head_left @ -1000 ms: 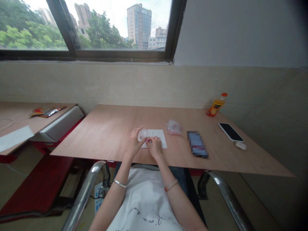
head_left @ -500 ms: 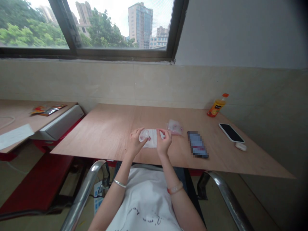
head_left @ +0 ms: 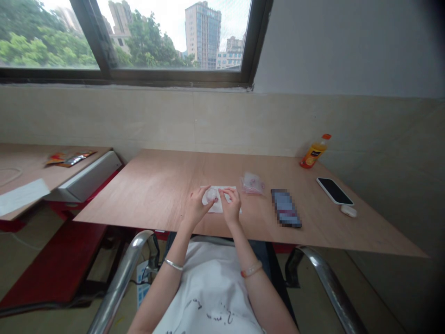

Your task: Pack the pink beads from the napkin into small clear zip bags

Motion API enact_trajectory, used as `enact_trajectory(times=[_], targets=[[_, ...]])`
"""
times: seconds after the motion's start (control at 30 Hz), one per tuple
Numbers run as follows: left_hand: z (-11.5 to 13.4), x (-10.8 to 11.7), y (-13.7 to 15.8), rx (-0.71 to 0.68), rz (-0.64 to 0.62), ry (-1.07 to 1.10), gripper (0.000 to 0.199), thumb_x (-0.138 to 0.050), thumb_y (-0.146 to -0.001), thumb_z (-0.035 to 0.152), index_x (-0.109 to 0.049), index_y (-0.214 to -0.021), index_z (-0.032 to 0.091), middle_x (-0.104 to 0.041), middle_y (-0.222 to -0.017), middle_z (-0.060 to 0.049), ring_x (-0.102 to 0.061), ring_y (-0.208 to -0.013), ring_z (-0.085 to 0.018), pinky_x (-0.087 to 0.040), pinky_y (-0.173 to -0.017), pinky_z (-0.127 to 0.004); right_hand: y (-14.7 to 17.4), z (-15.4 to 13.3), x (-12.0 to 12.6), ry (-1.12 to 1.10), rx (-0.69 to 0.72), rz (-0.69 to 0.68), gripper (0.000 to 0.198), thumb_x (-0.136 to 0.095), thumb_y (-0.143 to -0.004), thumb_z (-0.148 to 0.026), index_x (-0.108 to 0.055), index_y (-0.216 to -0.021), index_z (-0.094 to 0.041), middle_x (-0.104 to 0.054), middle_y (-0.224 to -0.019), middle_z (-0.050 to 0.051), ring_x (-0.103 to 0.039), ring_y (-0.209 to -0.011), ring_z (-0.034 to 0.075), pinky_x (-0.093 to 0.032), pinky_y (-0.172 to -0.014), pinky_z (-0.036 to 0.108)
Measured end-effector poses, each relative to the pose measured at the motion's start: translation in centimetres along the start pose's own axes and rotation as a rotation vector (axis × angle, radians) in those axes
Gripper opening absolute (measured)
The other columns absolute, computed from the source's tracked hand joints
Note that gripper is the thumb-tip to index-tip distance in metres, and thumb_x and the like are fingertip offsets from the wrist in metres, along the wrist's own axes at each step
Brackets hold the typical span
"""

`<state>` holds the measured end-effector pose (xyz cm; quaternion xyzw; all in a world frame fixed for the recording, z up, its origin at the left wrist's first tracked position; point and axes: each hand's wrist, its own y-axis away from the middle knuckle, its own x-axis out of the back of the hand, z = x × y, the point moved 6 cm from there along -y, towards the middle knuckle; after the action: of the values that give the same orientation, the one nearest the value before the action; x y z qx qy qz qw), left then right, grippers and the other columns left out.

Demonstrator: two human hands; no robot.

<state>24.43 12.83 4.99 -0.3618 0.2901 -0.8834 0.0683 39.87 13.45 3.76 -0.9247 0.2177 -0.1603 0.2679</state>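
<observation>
My left hand [head_left: 196,205] is closed round the edge of a small clear round plastic piece [head_left: 210,195], gripped between thumb and fingers, with a tiny dark reddish spot near the thumb tip. Close to its right side, my right hand [head_left: 231,205] has thumb and forefinger pinched together; whatever may be between them is too small to make out. Both hands are above a white sheet [head_left: 218,209] lying flat on the wooden table [head_left: 167,185]. To the right of the sheet lie clear plastic bags [head_left: 252,183] with pinkish contents.
A phone with a blurred screen [head_left: 286,208] lies right of the bags. Farther right are a white-edged phone [head_left: 334,191], a small white case [head_left: 348,211] and an orange drink bottle [head_left: 313,152] by the wall. Metal armrests [head_left: 121,273] flank my lap.
My right hand has moved left, closer to the clear round piece, uncovering the sheet's right edge. The left hand has stayed nearly in place, still gripping the piece.
</observation>
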Motion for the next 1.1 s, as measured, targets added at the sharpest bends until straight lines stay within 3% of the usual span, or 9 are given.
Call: enact_trajectory(times=[0.1, 0.23, 0.47, 1.1], targets=[[-0.3, 0.0, 0.0, 0.015, 0.013, -0.001, 0.047, -0.070, -0.077, 0.026, -0.055, -0.121, 0.024, -0.066, -0.115, -0.009, -0.061, -0.108, -0.026, -0.043, -0.095, -0.045, 0.3, 1.5, -0.1, 0.125, -0.037, -0.027, 0.025, -0.056, -0.087, -0.038, -0.069, -0.080, -0.017, -0.063, -0.087, 0.009, -0.057, -0.088, 0.022, -0.045, -0.084, 0.035], [-0.6, 0.0, 0.1, 0.024, 0.026, 0.066, 0.049, -0.070, -0.077, 0.027, -0.054, -0.122, 0.024, -0.066, -0.117, -0.008, -0.061, -0.110, -0.025, -0.044, -0.096, -0.044, 1.3, 3.3, -1.1, 0.325, -0.072, -0.187, 0.022, -0.059, -0.085, -0.034, -0.071, -0.092, -0.016, -0.064, -0.098, 0.013, -0.058, -0.094, 0.024, -0.044, -0.084, 0.036], [-1.5, 0.3, 0.2, 0.056, 0.062, 0.164, 0.050, -0.071, -0.076, 0.029, -0.055, -0.122, 0.022, -0.065, -0.116, -0.010, -0.061, -0.110, -0.026, -0.048, -0.095, -0.044, 2.5, 3.7, -2.3, 0.517, 0.007, -0.337, 0.024, -0.064, -0.083, -0.034, -0.073, -0.102, -0.022, -0.059, -0.118, 0.015, -0.052, -0.111, 0.029, -0.039, -0.092, 0.042], [-1.2, 0.4, 0.1, 0.035, 0.073, 0.124, 0.050, -0.072, -0.076, 0.030, -0.055, -0.122, 0.022, -0.065, -0.116, -0.010, -0.061, -0.110, -0.026, -0.049, -0.093, -0.043, 2.1, 3.3, -2.4, 0.452, 0.062, -0.361, 0.009, -0.062, -0.083, -0.024, -0.071, -0.081, -0.021, -0.063, -0.104, 0.010, -0.054, -0.102, 0.024, -0.041, -0.088, 0.037]])
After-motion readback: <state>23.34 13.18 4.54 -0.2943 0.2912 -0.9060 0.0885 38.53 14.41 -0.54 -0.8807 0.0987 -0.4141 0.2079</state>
